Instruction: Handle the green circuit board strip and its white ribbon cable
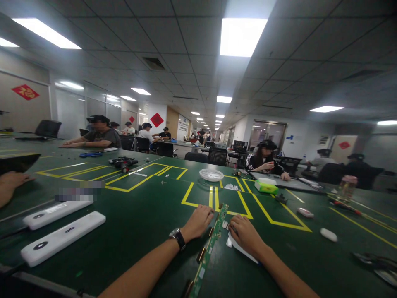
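A long, narrow green circuit board (210, 251) lies on the green table, running from the near edge up between my hands. My left hand (199, 221), with a watch on its wrist, rests just left of the board's far end, fingers curled; what is under the fingertips is hidden. My right hand (243, 232) is to the right of the board, its fingers bent down beside small white pieces (225, 224). Under and beside that hand lies a white sheet or scrap (242, 249). Whether either hand grips anything is too unclear to tell.
Two white power strips (63, 239) lie at the left. Beyond my hands stands a white basket (211, 175), with a green tissue pack (266, 186) to its right. A white mouse-like object (328, 234) lies at the right. Other people sit around the table, and one person's arm (12, 186) is at the far left.
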`<state>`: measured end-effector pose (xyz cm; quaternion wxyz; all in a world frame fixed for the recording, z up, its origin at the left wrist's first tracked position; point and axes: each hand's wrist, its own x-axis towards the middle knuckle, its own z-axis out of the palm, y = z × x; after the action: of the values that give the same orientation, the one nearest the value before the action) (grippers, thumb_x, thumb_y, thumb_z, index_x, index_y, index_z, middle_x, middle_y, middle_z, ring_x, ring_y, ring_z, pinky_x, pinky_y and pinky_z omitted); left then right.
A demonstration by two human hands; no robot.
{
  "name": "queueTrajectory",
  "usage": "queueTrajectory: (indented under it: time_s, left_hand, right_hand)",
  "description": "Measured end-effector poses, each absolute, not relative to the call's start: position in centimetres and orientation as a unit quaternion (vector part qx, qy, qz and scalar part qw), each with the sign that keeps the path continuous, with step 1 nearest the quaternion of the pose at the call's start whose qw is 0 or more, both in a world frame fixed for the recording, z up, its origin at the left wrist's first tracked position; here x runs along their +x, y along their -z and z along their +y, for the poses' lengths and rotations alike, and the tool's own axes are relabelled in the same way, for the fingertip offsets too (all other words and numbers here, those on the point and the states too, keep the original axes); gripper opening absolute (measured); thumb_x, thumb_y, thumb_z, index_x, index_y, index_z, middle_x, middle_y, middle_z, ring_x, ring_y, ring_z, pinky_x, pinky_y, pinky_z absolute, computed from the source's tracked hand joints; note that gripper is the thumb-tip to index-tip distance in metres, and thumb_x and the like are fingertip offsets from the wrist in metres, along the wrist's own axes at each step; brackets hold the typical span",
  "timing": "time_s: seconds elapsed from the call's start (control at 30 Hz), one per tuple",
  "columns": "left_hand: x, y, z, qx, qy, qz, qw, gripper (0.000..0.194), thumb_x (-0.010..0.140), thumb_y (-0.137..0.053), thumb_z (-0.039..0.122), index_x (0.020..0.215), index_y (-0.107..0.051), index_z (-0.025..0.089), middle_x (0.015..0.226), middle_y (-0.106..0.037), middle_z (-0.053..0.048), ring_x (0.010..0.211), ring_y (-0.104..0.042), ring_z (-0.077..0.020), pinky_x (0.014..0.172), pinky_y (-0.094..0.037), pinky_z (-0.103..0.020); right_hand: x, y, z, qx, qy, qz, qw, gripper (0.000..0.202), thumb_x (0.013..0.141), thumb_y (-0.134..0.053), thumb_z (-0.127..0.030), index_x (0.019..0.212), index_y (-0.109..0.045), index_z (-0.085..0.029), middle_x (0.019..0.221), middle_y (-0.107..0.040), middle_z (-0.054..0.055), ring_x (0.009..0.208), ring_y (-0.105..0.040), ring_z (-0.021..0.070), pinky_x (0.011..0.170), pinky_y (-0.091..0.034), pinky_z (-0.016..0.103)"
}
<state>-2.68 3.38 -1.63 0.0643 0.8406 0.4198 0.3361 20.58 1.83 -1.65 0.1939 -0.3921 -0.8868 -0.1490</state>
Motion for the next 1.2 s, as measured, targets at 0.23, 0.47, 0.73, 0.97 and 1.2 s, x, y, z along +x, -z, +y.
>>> queueTrajectory:
  time_s: [0.23,0.47,0.73,0.97,1.2]
  left_hand:
    - [-2.3,1.5,2.9,0.849,-0.330,0.409,0.056,0.027,0.096,-0.038,0.031,0.110,-0.057,0.018,0.104,-0.060,-0.007,0.100,-0.049,-0.0209,0.091,-0.037,-0.034]
    - [-2.4,1.1,2.2,0.858,-0.283,0.428,0.033,0.035,0.092,-0.043,0.037,0.122,-0.054,0.021,0.108,-0.058,-0.009,0.105,-0.048,-0.0240,0.092,-0.038,-0.036]
    - [-2.6,1.0,1.1,0.896,-0.167,0.408,0.044,0.049,0.083,-0.056,0.044,0.129,-0.051,0.029,0.106,-0.058,-0.010,0.098,-0.055,-0.0283,0.082,-0.043,-0.036]
    - [-3.0,0.6,2.8,0.840,-0.254,0.400,0.265,0.065,0.073,-0.061,0.021,0.136,-0.045,0.019,0.085,-0.066,-0.004,0.074,-0.060,-0.0207,0.066,-0.043,-0.026]
    - [-2.0,0.9,3.4,0.644,-0.383,0.340,0.568,0.035,0.083,-0.049,0.031,0.113,-0.057,0.013,0.069,-0.060,0.000,0.054,-0.055,-0.0102,0.055,-0.046,-0.021]
  right_hand:
    - [19.3,0.7,0.3,-0.329,0.102,-0.921,0.183,0.016,0.090,-0.046,-0.017,0.088,-0.062,-0.019,0.093,-0.063,0.006,0.092,-0.054,0.0206,0.080,-0.038,0.033]
    - [21.2,0.8,1.6,-0.438,0.081,-0.873,0.198,0.019,0.089,-0.045,-0.018,0.087,-0.064,-0.019,0.091,-0.063,0.007,0.092,-0.056,0.0218,0.083,-0.038,0.033]
    - [20.9,0.8,0.9,-0.503,0.035,-0.834,0.223,0.022,0.086,-0.053,-0.034,0.098,-0.064,-0.019,0.100,-0.063,0.009,0.099,-0.054,0.0250,0.086,-0.038,0.034]
    - [20.9,1.1,0.8,-0.507,-0.047,-0.829,0.231,0.017,0.078,-0.061,-0.033,0.088,-0.063,-0.019,0.097,-0.061,0.007,0.094,-0.054,0.0229,0.081,-0.039,0.032]
    - [20.0,0.7,1.0,-0.481,-0.295,-0.756,0.332,0.020,0.076,-0.063,-0.036,0.076,-0.057,-0.017,0.070,-0.058,-0.001,0.065,-0.053,0.0137,0.058,-0.039,0.024]
